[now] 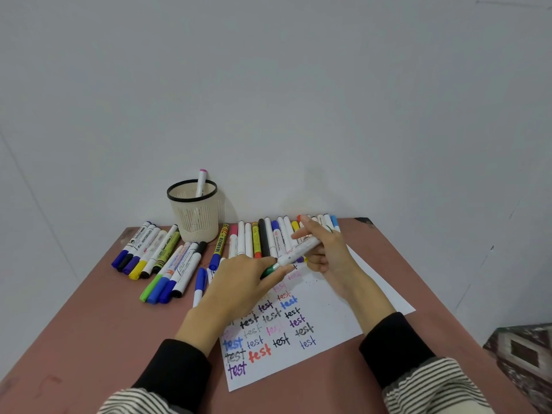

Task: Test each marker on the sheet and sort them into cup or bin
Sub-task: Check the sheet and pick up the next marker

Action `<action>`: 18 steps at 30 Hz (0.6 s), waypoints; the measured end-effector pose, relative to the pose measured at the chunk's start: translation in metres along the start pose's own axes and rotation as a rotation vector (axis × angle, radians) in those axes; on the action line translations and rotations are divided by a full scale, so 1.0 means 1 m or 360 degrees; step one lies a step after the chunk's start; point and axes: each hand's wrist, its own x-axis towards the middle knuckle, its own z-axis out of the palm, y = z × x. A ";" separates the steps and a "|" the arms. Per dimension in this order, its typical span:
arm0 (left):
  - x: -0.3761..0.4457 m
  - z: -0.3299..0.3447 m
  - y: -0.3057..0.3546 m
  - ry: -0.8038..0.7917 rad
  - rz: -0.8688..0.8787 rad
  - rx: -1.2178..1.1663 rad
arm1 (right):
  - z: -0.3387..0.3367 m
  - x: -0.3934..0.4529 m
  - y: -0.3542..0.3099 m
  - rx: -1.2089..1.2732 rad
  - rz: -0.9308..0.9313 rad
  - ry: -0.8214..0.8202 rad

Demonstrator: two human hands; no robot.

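Observation:
My right hand [324,249] grips the white barrel of a green marker [298,250] above the paper sheet [337,309]. My left hand [248,279] pinches its green cap [270,269] at the lower end. Whether the cap is on or off I cannot tell. The sheet carries several "test" words in many colours. A cream mesh cup [194,210] with a black rim stands at the back of the table and holds one pink-tipped marker [200,182].
A row of markers [263,239] lies along the far edge of the brown table [89,339]. Another pile of markers [155,252] lies left of the cup. A blue marker [199,285] lies beside my left hand. The grey wall is right behind.

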 end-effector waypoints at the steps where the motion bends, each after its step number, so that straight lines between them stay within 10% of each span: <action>1: 0.000 0.000 0.000 0.0005 0.0008 0.0012 | 0.000 0.000 0.001 -0.0069 0.0046 -0.0030; 9: 0.000 -0.004 -0.005 0.0234 -0.0358 -0.0863 | -0.005 0.004 0.004 0.0189 -0.0041 0.0021; 18: 0.006 0.001 -0.019 0.0531 -0.0638 -0.1260 | -0.006 0.009 0.035 -0.0485 -0.0219 0.0088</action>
